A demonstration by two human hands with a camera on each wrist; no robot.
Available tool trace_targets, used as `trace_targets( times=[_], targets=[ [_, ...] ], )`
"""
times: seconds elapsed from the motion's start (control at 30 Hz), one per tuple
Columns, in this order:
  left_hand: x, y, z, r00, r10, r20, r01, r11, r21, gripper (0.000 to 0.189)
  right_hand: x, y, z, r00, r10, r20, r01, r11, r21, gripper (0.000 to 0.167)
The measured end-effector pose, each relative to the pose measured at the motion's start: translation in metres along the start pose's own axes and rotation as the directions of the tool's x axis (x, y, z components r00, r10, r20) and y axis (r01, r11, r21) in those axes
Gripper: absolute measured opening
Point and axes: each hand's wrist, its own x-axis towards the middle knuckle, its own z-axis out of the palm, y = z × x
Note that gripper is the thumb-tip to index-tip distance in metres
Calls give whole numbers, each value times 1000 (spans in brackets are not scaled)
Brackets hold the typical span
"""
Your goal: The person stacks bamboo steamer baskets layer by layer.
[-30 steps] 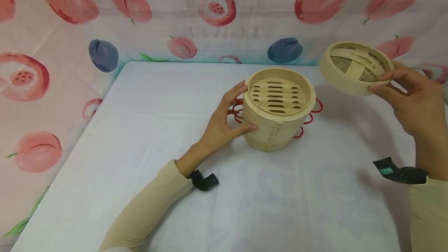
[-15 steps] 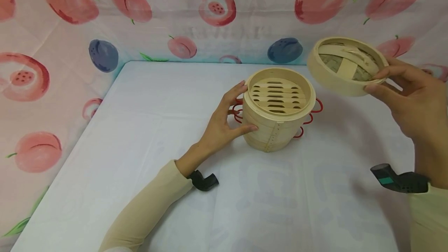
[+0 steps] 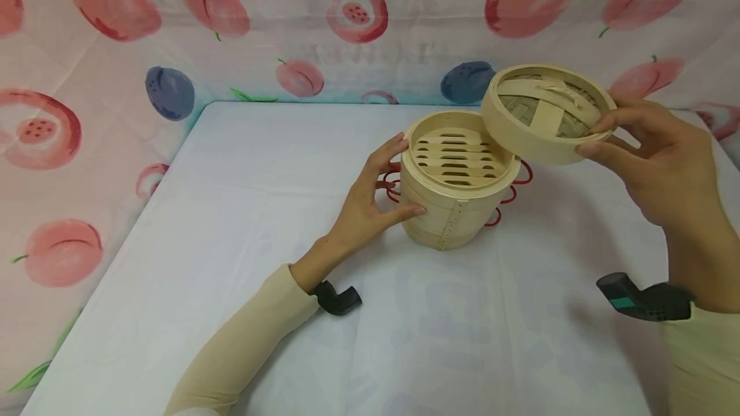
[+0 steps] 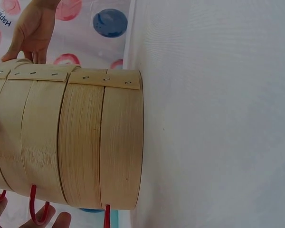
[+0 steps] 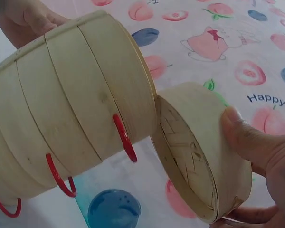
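Observation:
A stack of bamboo steamer baskets [image 3: 448, 217] stands upright on the table, its slatted top tier [image 3: 455, 158] uncovered. Red loops [image 5: 123, 137] stick out from both sides of the stack. My left hand [image 3: 365, 203] grips the stack's left side, thumb in front and fingers behind. In my right hand [image 3: 665, 153] the woven steamer lid [image 3: 546, 119] is pinched by its right rim, tilted, and overlaps the top tier's right edge in the head view. The right wrist view shows the lid's hollow underside [image 5: 183, 147] facing the stack, the lid's edge right at the top rim.
A white cloth [image 3: 243, 210] covers the table. Behind and to the left hangs a pink fruit-print curtain [image 3: 260, 18]. Black wrist cameras sit on the left wrist [image 3: 337, 299] and the right wrist [image 3: 647, 298].
My right hand has carried the lid leftward, from right of the stack to over its right edge. The left hand and the stack have stayed in place.

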Motion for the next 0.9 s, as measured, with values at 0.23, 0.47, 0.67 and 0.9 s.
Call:
trace_targets(
  times=[0.23, 0.47, 0.67, 0.9],
  targets=[
    [1, 1, 0, 1000, -6, 1, 6, 1000, 5, 82, 3, -10, 10, 996, 84, 34, -78, 986, -150, 22],
    [1, 0, 0, 1000, -13, 5, 12, 1000, 19, 83, 7, -18, 17, 984, 156, 83, -111, 913, -392, 18],
    [1, 0, 2, 1000, -13, 7, 13, 1000, 16, 83, 9, -25, 22, 975, 185, 121, -123, 908, -399, 17],
    [0, -1, 2, 1000, -22, -2, 22, 999, 26, 83, 6, -26, 28, 972, 197, 130, -132, 910, -394, 17]
  ],
)
